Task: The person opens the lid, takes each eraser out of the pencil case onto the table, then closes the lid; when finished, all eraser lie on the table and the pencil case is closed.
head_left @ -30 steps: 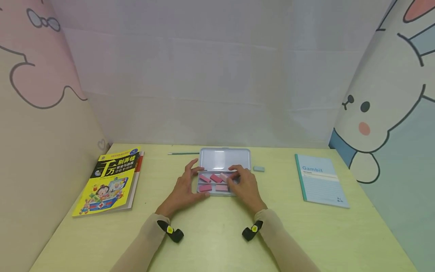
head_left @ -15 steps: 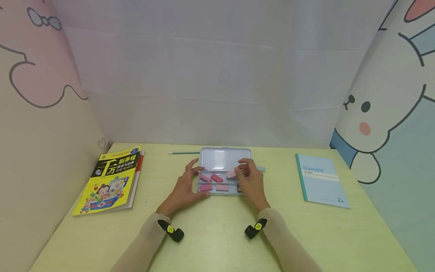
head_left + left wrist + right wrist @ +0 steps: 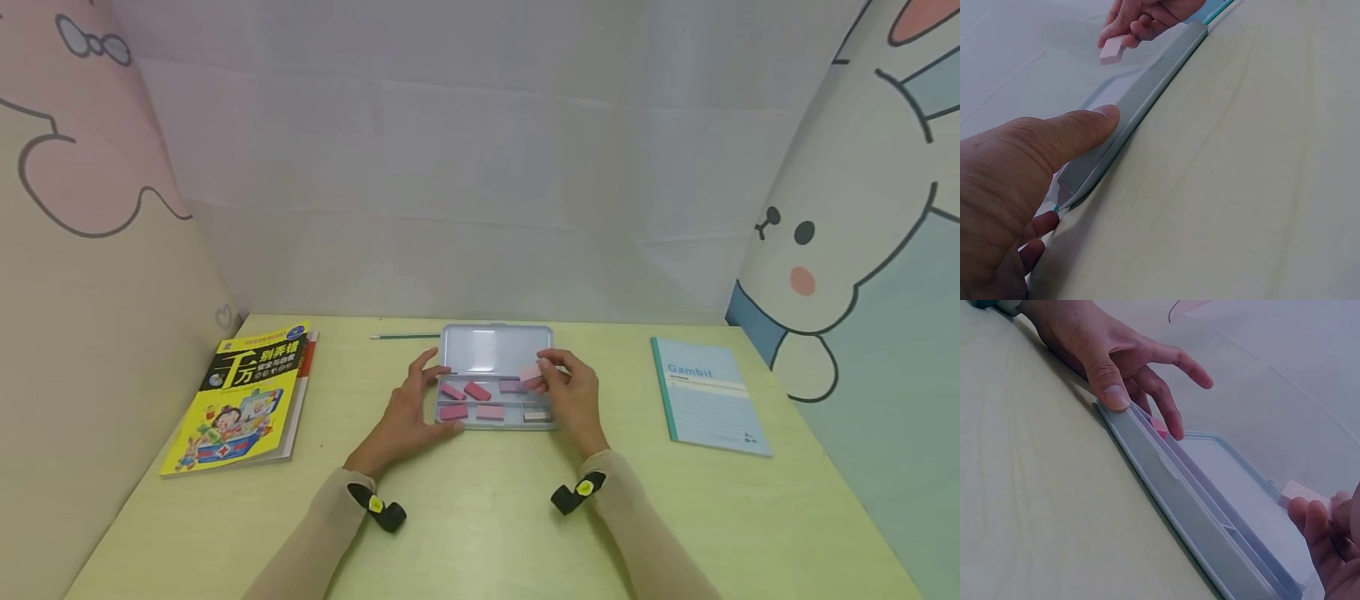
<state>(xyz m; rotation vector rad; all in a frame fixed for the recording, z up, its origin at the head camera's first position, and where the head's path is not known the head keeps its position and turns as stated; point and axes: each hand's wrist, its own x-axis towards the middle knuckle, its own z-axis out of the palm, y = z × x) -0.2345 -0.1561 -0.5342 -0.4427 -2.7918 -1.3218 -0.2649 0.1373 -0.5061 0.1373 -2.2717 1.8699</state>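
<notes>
A pale blue-grey pencil case (image 3: 497, 348) lies with its lid back. Its divided tray holds several pink erasers (image 3: 477, 391), a lilac eraser (image 3: 512, 386) and a whitish eraser (image 3: 537, 414) with a dark end. My left hand (image 3: 406, 421) holds the left end of the case, thumb (image 3: 1094, 125) on the front rim and some fingers at the left side; its index finger sticks out in the air. Above the tray's right end my right hand (image 3: 574, 398) pinches a pale pink eraser (image 3: 1305, 495) between thumb and fingers, lifted clear of the case.
A green pencil (image 3: 405, 337) lies behind the case, its right end hidden by the lid. Books with a yellow cover (image 3: 236, 400) sit at the table's left. To the right lies a light blue notebook (image 3: 708, 397). A white backdrop (image 3: 480, 192) rises behind the table.
My right hand has lifted the pale pink eraser from the back compartment and moved it right. The lilac eraser now shows; the grey-green eraser beside the case is now hidden. My left hand stayed put.
</notes>
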